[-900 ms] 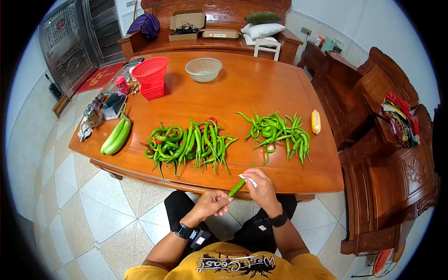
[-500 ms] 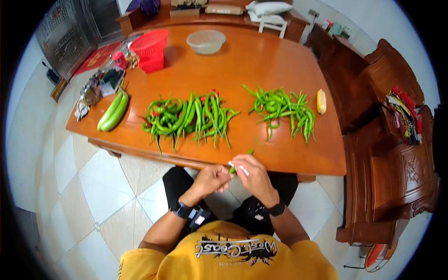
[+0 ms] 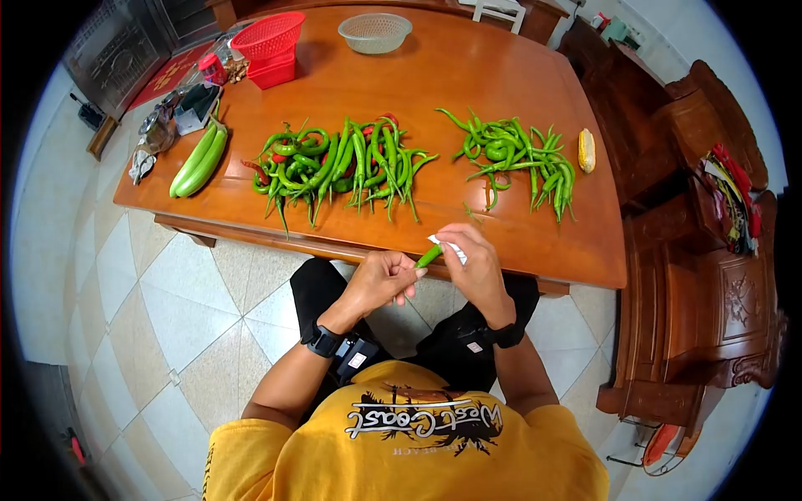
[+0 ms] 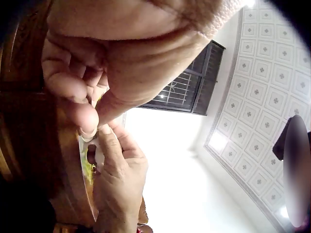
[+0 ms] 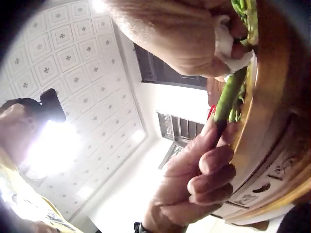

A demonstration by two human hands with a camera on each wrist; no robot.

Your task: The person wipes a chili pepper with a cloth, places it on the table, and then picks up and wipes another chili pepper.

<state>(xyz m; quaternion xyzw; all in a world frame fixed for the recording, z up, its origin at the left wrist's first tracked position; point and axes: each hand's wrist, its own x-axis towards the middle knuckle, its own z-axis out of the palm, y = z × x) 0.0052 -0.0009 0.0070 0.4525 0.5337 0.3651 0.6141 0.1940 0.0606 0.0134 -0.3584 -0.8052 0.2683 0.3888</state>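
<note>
Between the two hands, just off the table's front edge, is a green pepper (image 3: 428, 256). My left hand (image 3: 380, 280) pinches its lower end between thumb and fingers; the right wrist view shows this pepper (image 5: 228, 97) slanting up from the left hand (image 5: 189, 179). My right hand (image 3: 476, 271) holds a white tissue (image 3: 449, 247) around the pepper's upper end, and this white tissue (image 5: 224, 41) wraps close to the fingers. In the left wrist view the fingers hide most of the pepper.
On the table (image 3: 317, 83) lie a large pile of green and red peppers (image 3: 334, 163), a smaller pile (image 3: 510, 154), corn (image 3: 586, 151) and pale green eggplants (image 3: 200, 160). Red baskets (image 3: 269, 50) and a mesh bowl (image 3: 375, 35) stand farther back.
The head view has tilted down, so the table appears higher. The right hand with the tissue moved down over the pepper, then back up toward its upper end; both hands keep their hold.
</note>
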